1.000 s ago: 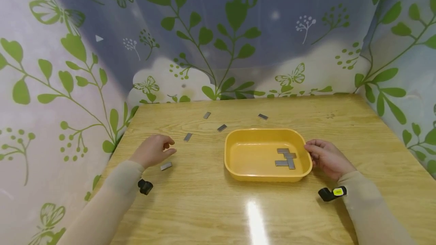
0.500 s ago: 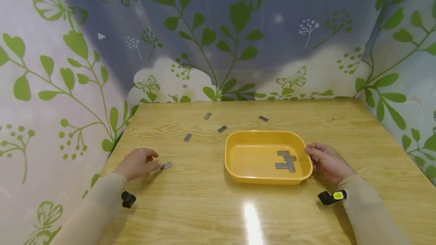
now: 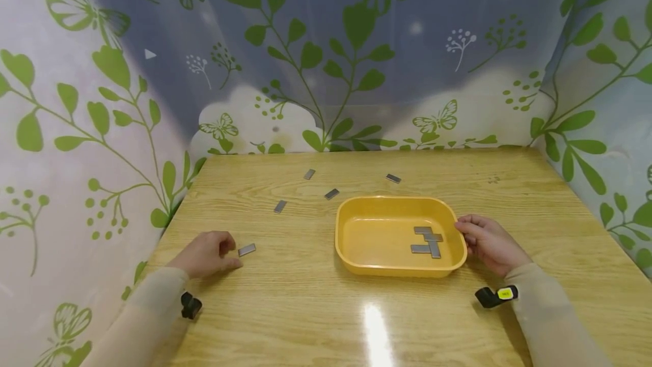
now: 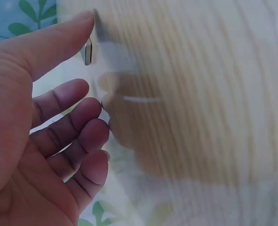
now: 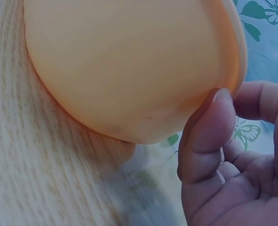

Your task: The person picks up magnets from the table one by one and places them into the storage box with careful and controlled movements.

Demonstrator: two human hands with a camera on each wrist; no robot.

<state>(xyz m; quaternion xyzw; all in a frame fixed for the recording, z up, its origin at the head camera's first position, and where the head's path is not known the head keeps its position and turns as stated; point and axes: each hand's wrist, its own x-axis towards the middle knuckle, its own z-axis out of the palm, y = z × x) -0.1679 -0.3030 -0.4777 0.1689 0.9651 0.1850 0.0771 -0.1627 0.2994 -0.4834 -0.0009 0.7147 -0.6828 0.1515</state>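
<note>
My left hand (image 3: 206, 255) is low over the table at the left, with thumb and fingers apart and nothing held. Just beyond its fingertips lies a small flat grey metal bar (image 3: 247, 250); in the left wrist view this bar (image 4: 88, 53) shows end-on between thumb and index finger. My right hand (image 3: 493, 244) pinches the right rim of a yellow plastic tub (image 3: 367, 269). In the right wrist view, the thumb (image 5: 209, 136) presses the outside of the tub wall. Several grey bars (image 3: 428, 239) lie inside the tub towards its right, some overlapping.
More loose grey bars lie on the wooden table (image 3: 285, 310): one (image 3: 280, 206) ahead of the left hand, one (image 3: 309, 174) farther back, one (image 3: 332, 193) by the tub's back left corner, one (image 3: 393, 178) behind the tub. Leaf-patterned cloth (image 3: 316, 72) encloses the table's back and sides.
My left hand has moved left and towards me to the bar's near end, and its thumb and fingers have spread wider. The right hand stays on the tub rim; the bars lie as before.
</note>
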